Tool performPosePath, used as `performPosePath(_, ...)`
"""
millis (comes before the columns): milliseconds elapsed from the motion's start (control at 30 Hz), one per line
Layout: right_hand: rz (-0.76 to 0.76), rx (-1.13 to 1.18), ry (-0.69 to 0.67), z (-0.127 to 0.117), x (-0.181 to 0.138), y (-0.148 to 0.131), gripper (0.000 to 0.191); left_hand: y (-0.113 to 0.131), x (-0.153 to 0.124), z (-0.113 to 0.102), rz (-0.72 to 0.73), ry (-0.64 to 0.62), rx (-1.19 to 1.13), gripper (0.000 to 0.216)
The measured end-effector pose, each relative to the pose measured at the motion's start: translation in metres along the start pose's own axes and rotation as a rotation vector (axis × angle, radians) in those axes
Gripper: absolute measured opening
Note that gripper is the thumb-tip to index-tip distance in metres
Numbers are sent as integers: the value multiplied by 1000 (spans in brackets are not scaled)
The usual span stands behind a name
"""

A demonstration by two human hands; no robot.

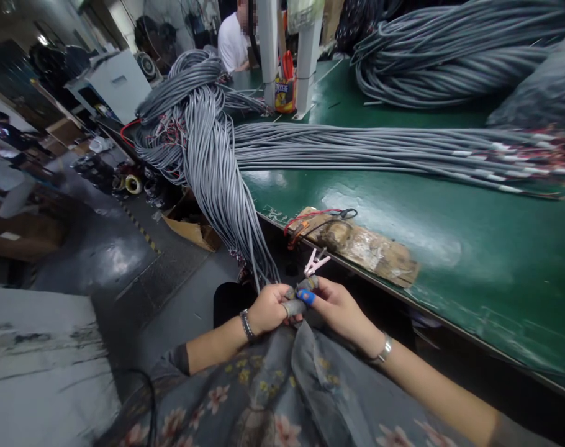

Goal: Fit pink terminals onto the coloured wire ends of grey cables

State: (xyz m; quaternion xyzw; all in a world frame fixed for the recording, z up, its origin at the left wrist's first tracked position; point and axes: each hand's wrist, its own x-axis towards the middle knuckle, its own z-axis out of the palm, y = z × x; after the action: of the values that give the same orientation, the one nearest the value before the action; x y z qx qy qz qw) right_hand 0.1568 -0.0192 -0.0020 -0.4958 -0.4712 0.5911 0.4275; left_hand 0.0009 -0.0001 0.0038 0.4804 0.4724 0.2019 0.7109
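Floral cloth (287, 397) covers your lap, nearest of all, and just beyond it your two hands meet in front of the counter (473, 230). Your left hand (266, 307) has its fingers curled in, its thumb pressed toward the fingertips; your right hand (336, 304) comes from the other side, its thumb in a blue wrap (305, 297) pointing inward. Small grey pieces (294, 307) show right where your fingers come together, in the middle between both hands. You can't tell from this view whether those are coverings on your fingers or something held, so how firmly either grip is closed, and on what, can't be told.

Just above your right hand you have a pale pink clip (314, 267), near the counter's edge. Beside it, a worn wooden board (378, 254) lies along that edge, with red and black leads (305, 217) at its left end.

Beyond your left hand, a thick bundle of grey cables (217, 149) drapes over the counter's edge, its lower ends reaching down close to your fingers. More cables (338, 146) lie straight across the counter to your right, white-banded near their stripped ends, and a large coil (431, 56) rests behind them.
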Motion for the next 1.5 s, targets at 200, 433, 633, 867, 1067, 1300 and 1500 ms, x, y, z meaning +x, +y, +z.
performPosePath(200,-32,-36,68,3,-1,2,38,-4,0,1,44,98,-60,46)
performPosePath(433,51,53,140,5,-1,3,42,-8,3,4,49,212,-178,47)
performPosePath(633,117,197,162,1,-4,7,40,-3,2,4,36,252,-219,42)
performPosePath(867,116,431,186,-14,3,13,38,10,-2,-4,46,224,-238,38)
performPosePath(1067,115,446,27,-18,20,-2,54,20,8,-10,-86,-151,-210,41)
performPosePath(1300,-122,46,273,-7,26,-1,63,21,25,-13,-136,-283,-253,40)
performPosePath(1500,59,562,162,0,36,4,58,19,33,-14,-149,-264,-315,34)
